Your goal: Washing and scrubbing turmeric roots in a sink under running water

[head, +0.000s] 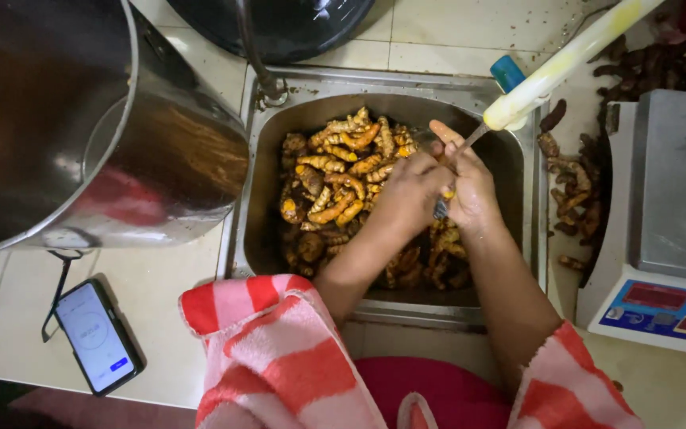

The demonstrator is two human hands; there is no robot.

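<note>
Both hands met over the right half of the steel sink. Left hand was curled shut in a grip on something hidden under the fingers, likely a turmeric root; can't confirm. Right hand pinched a thin metal blade tool, index finger extended along it toward the far side.

Tool's long axis ran diagonal: lower end near-left between the two hands, upper end far-right toward the pale yellow-stained tube overhead. Working tip hidden between the hands, so its exact pointing couldn't be read.

Sink held a heap of turmeric roots, mostly left and far of the hands, some underneath. More dark roots sat on the bench right of the sink, beside a digital scale. Big steel pot was to the left, with a phone near-left on the bench.

Risks, as judgement:
- Blade close to left fingers; wet, stained skin means a slip could nick them.
- Small root, weak purchase; could drop back into the heap.
- Striped towel at the forearms could dip into the sink.
</note>
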